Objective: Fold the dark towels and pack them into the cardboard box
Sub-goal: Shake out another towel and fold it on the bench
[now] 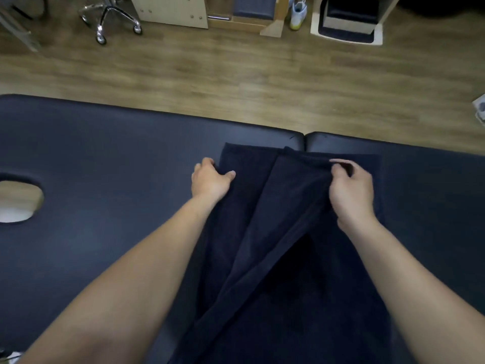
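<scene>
Wood-plank floor (236, 74) fills the far half of the view. A long dark-blue padded desk (105, 166) crosses the near half, with an oval face hole (18, 200) at its left end and a seam (304, 143) splitting the far edge near the middle.

Dark towel (249, 206) lies on the desk right of centre. It runs from just short of the far edge, below the seam, down to the near edge of the view. The left part lies flat. A layer from the right side is lifted and drawn over it, making a raised diagonal ridge from upper right to lower left.

Both forearms are bare and reach forward from the bottom corners, left forearm (131, 271) slanting in over the desk, right forearm (406, 271) over the towel's right side.

Left hand (210, 179) sits at the towel's left edge near the far corner, palm down, fingers curled over the edge, thumb (231, 174) lying on top: it grips the cloth. Right hand (351, 190) is held above the towel's far right part, wrist bent, its fingers (341, 164) pinching the top of the lifted layer.

At the far wall: a pale wooden cabinet (170, 9), a chrome chair base (110, 19) on castors to its left, one light shoe (298, 14) to its right.
</scene>
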{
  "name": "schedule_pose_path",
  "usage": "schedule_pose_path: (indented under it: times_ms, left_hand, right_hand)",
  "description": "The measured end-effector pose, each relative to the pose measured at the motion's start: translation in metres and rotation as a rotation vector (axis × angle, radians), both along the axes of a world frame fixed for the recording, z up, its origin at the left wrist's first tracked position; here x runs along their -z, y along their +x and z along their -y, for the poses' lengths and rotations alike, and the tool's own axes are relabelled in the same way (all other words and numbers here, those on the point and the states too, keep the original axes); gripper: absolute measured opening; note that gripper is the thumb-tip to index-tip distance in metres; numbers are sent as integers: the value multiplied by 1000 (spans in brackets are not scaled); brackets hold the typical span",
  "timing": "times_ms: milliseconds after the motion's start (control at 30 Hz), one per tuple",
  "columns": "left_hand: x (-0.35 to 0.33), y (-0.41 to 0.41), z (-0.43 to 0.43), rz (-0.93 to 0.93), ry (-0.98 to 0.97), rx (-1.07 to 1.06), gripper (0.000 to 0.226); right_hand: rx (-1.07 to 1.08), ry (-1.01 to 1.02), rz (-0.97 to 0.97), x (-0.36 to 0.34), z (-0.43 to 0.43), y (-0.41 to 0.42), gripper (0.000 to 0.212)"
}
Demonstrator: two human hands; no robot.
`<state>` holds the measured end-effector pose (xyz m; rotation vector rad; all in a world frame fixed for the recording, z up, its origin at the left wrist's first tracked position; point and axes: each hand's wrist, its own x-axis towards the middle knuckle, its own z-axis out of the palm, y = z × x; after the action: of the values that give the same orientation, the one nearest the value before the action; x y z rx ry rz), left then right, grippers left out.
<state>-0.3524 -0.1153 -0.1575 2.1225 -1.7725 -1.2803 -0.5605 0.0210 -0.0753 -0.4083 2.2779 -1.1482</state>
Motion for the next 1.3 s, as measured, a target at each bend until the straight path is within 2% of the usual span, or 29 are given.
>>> schedule_pose_path:
  times_ms: [67, 133, 200, 233, 333, 400, 467, 600, 667, 767, 800, 867, 933, 1033, 1133, 1233, 1300]
  left_hand:
    - [2, -12, 9, -3, -104, 129, 74]
    - [4, -25, 16, 113, -287, 420, 76]
    - [4, -36, 28, 234, -368, 664, 63]
    - [4, -39, 34, 296, -384, 717, 54]
    - [4, -37, 54, 368, -414, 696, 34]
    - [-1, -24, 69, 217, -397, 533, 22]
    - [-8, -10, 81, 16, -335, 287, 11]
    - [-7, 9, 86, -159, -84, 117, 19]
    - [-13, 11, 83, -345, 5, 35, 23]
    - [-40, 10, 73, -563, -9, 1, 24]
    - [-50, 10, 69, -630, -23, 18, 23]
    - [-68, 11, 59, -726, -43, 68, 22]
    - [-78, 13, 55, -775, -57, 98, 21]
    - [-85, 17, 53, -821, -42, 86, 15]
    - [-83, 22, 50, -891, 2, 61, 11]
    - [-78, 27, 43, -881, 4, 84, 21]
    - [-77, 30, 38, -903, 40, 75, 24]
  right_hand:
    - [-20, -53, -46, -12, -16, -6, 33]
    - [-50, -124, -14, -24, -30, -8, 39]
    - [-41, -147, 59, -38, -35, -10, 37]
    - [-32, -160, 114, -48, -34, -10, 38]
    - [-126, -282, 319, -66, -26, -11, 38]
    - [-272, -374, 507, -71, -15, -9, 32]
    - [-440, -375, 619, -72, 0, -3, 43]
    - [-769, -132, 286, -59, 37, 20, 57]
    - [-839, -61, 134, -47, 62, 32, 42]
    - [-900, 53, -99, -28, 95, 42, 5]
    - [-945, 97, -166, -27, 105, 44, 3]
    - [-1055, 168, -280, -27, 123, 51, 14]
    - [-1104, 185, -329, -31, 136, 56, 23]
    - [-1062, 131, -301, -36, 146, 59, 26]
    - [-1055, 104, -302, -36, 148, 63, 20]
    - [-1067, 72, -393, -31, 145, 63, 8]
    - [-1052, 28, -369, -29, 138, 59, 10]
